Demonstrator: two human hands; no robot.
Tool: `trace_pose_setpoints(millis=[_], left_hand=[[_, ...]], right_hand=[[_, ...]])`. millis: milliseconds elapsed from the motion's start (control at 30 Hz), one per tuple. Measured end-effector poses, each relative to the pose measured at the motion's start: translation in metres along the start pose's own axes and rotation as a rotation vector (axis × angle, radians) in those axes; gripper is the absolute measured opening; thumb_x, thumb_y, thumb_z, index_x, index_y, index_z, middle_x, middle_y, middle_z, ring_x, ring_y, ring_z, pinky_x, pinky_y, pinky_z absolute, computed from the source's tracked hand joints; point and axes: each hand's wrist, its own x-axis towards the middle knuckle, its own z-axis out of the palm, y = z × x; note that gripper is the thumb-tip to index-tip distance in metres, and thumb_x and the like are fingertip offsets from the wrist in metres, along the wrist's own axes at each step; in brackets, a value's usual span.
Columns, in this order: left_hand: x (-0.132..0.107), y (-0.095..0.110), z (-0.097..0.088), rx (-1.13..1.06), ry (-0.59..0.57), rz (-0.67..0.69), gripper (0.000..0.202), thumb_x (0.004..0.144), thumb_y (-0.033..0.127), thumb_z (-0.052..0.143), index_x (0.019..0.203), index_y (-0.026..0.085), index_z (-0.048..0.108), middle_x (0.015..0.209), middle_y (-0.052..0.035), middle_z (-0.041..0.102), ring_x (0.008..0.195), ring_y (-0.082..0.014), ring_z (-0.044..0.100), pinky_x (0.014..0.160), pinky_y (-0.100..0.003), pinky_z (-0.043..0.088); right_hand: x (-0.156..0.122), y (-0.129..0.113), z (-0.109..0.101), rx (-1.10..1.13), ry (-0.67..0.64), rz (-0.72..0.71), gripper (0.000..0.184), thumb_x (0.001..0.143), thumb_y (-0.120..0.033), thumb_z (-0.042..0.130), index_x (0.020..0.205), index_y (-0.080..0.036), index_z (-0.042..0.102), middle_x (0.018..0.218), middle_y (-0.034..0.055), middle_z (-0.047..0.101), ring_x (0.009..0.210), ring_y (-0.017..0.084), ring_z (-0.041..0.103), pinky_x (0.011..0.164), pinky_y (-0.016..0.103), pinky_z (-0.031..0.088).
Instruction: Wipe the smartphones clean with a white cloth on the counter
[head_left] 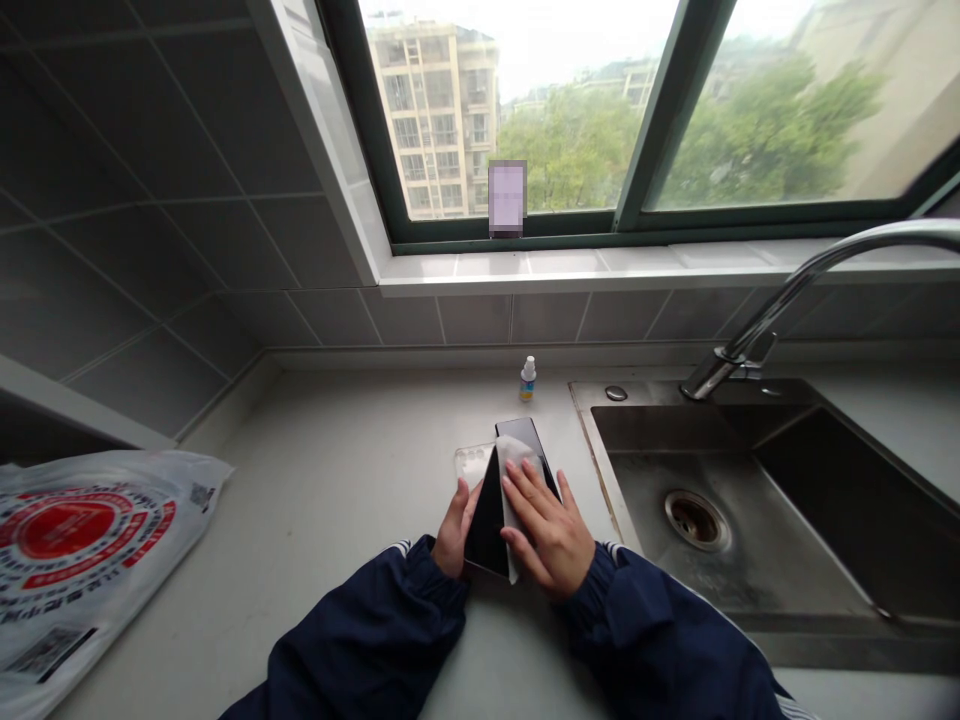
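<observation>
1. You stand at a pale kitchen counter [337,480] under a grey tiled wall, with a wide window [525,100] far ahead that looks out on trees and a tall building.
2. The phone [486,525] lies on the counter just in front of you, dark screen up, close to the left rim of the steel sink [750,590].
3. Your left hand [454,530] is curled around the phone's left edge, gripping it.
4. Your right hand [547,525] lies flat with fingers stretched out, pressing a white cloth [516,458] onto the screen.
5. A clear case [471,462] lies just left of the phone's far end, touching it.
6. A small bottle [528,379] stands upright farther back, near the wall.
7. The tap [787,295] arches over the sink on the right.
8. A printed white and red plastic bag [75,540] lies at the left, well apart from your hands.
</observation>
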Motion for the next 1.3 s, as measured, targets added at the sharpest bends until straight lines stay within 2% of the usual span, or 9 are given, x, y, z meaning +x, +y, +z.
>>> trace_pose_setpoints(millis=[100,200,300,400,567,733,967,1200,1300], left_hand=[[-0.001,0.0,0.003,0.03,-0.045,-0.049,0.073,0.086,0.063,0.051,0.145,0.021,0.042,0.138,-0.0137,0.057,0.128,-0.0349,0.051,0.106,-0.047,0.04],[-0.001,0.001,0.004,0.037,-0.036,0.002,0.07,0.086,0.062,0.053,0.14,0.018,0.049,0.135,-0.0144,0.058,0.129,-0.0341,0.05,0.107,-0.045,0.039],[0.0,0.0,0.003,-0.004,0.014,0.044,0.068,0.087,0.062,0.051,0.134,0.013,0.054,0.13,-0.0155,0.062,0.127,-0.032,0.052,0.109,-0.042,0.037],[-0.001,0.0,0.001,-0.067,0.089,-0.013,0.069,0.088,0.064,0.046,0.128,0.009,0.058,0.119,-0.0179,0.067,0.121,-0.0322,0.058,0.107,-0.043,0.039],[-0.002,0.001,-0.001,-0.114,0.11,-0.133,0.077,0.084,0.07,0.046,0.117,0.002,0.063,0.104,-0.0212,0.07,0.112,-0.0357,0.063,0.104,-0.047,0.042],[-0.003,0.001,0.0,-0.036,0.065,-0.072,0.076,0.084,0.066,0.052,0.134,0.009,0.052,0.121,-0.0187,0.066,0.122,-0.0332,0.057,0.111,-0.044,0.035],[-0.002,-0.001,0.004,0.051,-0.088,-0.006,0.082,0.086,0.067,0.047,0.15,0.017,0.034,0.148,-0.0159,0.046,0.141,-0.0325,0.035,0.115,-0.043,0.027],[-0.005,0.003,0.01,0.07,-0.151,-0.147,0.081,0.084,0.07,0.047,0.151,0.027,0.029,0.139,-0.0141,0.055,0.12,-0.0365,0.058,0.094,-0.047,0.049],[-0.005,0.001,0.009,0.075,-0.137,-0.11,0.08,0.084,0.068,0.049,0.149,0.025,0.033,0.138,-0.0144,0.055,0.121,-0.036,0.057,0.096,-0.047,0.048]], right_hand=[[0.0,0.007,0.003,-0.009,0.03,0.07,0.059,0.098,-0.032,0.039,0.152,-0.012,0.026,0.155,0.0149,0.03,0.146,0.032,0.024,0.113,0.062,0.024],[-0.002,0.004,0.005,0.01,0.04,0.053,0.062,0.097,-0.034,0.041,0.152,-0.011,0.025,0.155,0.0157,0.03,0.146,0.033,0.022,0.113,0.061,0.025],[-0.003,-0.008,0.002,0.049,0.002,-0.052,0.06,0.096,-0.036,0.045,0.149,-0.012,0.033,0.153,0.0137,0.034,0.146,0.03,0.024,0.119,0.059,0.011],[-0.004,-0.021,-0.003,0.126,-0.051,-0.178,0.057,0.095,-0.041,0.047,0.145,-0.014,0.04,0.151,0.0102,0.039,0.145,0.028,0.028,0.119,0.056,-0.006],[-0.004,-0.032,-0.006,0.204,-0.045,-0.243,0.054,0.096,-0.043,0.048,0.142,-0.015,0.044,0.148,0.008,0.045,0.144,0.027,0.032,0.119,0.055,-0.012],[-0.003,-0.023,-0.005,0.095,-0.061,-0.159,0.057,0.096,-0.034,0.047,0.148,-0.013,0.035,0.151,0.0117,0.04,0.145,0.027,0.028,0.12,0.055,-0.005],[-0.002,-0.011,0.0,0.008,-0.03,-0.027,0.064,0.096,-0.032,0.044,0.154,-0.015,0.021,0.154,0.0129,0.034,0.145,0.03,0.028,0.118,0.059,0.008],[-0.001,0.004,0.003,0.014,-0.009,0.08,0.064,0.099,-0.033,0.038,0.156,-0.019,0.012,0.155,0.0132,0.031,0.145,0.032,0.027,0.111,0.064,0.023],[-0.002,0.003,0.004,0.023,-0.002,0.065,0.064,0.099,-0.032,0.039,0.155,-0.017,0.013,0.155,0.0147,0.03,0.146,0.033,0.025,0.111,0.063,0.025]])
